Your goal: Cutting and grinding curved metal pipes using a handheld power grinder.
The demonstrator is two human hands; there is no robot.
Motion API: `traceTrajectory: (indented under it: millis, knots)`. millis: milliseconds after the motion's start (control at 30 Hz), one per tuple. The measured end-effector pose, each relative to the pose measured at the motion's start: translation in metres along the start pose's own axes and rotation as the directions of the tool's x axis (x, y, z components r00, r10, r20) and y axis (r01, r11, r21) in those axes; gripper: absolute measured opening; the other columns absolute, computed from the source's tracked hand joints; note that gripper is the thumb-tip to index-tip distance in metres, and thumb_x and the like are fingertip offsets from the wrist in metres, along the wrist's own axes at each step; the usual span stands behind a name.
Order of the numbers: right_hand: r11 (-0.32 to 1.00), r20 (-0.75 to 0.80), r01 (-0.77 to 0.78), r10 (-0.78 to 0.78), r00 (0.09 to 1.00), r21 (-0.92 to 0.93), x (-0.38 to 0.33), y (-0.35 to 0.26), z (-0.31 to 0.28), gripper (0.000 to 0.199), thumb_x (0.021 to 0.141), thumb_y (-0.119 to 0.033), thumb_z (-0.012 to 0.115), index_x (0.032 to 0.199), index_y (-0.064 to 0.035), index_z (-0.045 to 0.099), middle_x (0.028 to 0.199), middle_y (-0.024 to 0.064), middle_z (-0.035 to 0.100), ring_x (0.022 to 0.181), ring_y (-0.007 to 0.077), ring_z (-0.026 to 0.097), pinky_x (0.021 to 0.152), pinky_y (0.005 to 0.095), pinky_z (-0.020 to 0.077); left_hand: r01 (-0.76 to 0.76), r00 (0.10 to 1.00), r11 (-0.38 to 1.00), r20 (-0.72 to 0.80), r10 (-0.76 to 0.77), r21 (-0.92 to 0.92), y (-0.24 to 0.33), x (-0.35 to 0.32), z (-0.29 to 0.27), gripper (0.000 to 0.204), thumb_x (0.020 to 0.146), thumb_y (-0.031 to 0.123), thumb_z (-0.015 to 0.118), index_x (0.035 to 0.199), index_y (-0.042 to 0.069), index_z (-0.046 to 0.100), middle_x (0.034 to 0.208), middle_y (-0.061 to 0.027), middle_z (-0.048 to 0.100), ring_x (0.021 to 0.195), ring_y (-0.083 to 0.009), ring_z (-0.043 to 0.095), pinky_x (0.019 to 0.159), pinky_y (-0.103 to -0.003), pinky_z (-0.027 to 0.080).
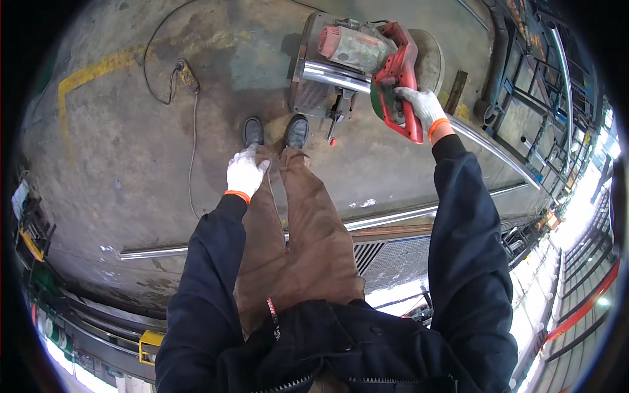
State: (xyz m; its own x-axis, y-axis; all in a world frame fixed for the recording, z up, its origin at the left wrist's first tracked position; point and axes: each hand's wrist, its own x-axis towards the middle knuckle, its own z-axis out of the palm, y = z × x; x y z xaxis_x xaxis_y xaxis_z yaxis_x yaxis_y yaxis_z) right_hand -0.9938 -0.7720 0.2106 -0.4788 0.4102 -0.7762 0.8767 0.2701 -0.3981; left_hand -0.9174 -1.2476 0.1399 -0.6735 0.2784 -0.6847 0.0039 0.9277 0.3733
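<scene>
My right hand (424, 107), in a white glove with an orange cuff, is wrapped round the red handle of a cut-off saw (401, 71). The saw's grey motor lies left of the handle, and its round guard is on the far right side. A shiny metal tube (337, 77) lies in the saw's vise (341, 103), under the cutting head. Whether the blade touches the tube is hidden by the handle and guard. My left hand (246, 173), gloved alike, hangs by my left knee with its thumb apart and nothing in it.
An extension socket (187, 76) with its cable lies on the floor at the left. Behind my legs a long metal tube (154, 253) stretches across the floor. Metal racks (534, 98) stand at the right. A yellow line (98, 67) marks the floor.
</scene>
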Motion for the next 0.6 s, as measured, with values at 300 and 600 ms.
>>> traceTrajectory:
  millis: [300, 600]
  knots:
    - [0.992, -0.07, -0.027, 0.019, 0.997, -0.121, -0.002, 0.023, 0.024, 0.055, 0.08, -0.037, 0.077, 0.109, 0.01, 0.07, 0.091, 0.0176, 0.074, 0.078, 0.0244, 0.07, 0.073, 0.0375, 0.0548, -0.025, 1.0, 1.0, 0.005, 0.025, -0.013, -0.013, -0.004, -0.023, 0.058, 0.09, 0.039, 0.07, 0.137, 0.007, 0.059, 0.121, -0.0186, 0.069, 0.115, -0.0363, 0.063, 0.102, -0.047, 0.048]
    - [0.984, -0.098, -0.059, 0.043, 0.994, -0.169, 0.004, 0.018, 0.029, 0.05, 0.078, -0.03, 0.074, 0.108, 0.0099, 0.069, 0.089, 0.0173, 0.073, 0.078, 0.0268, 0.071, 0.072, 0.0383, 0.0557, -0.011, 1.0, 0.999, -0.015, 0.012, 0.043, -0.046, -0.014, -0.023, 0.057, 0.09, 0.036, 0.07, 0.137, 0.006, 0.059, 0.123, -0.017, 0.069, 0.114, -0.0358, 0.063, 0.101, -0.048, 0.048]
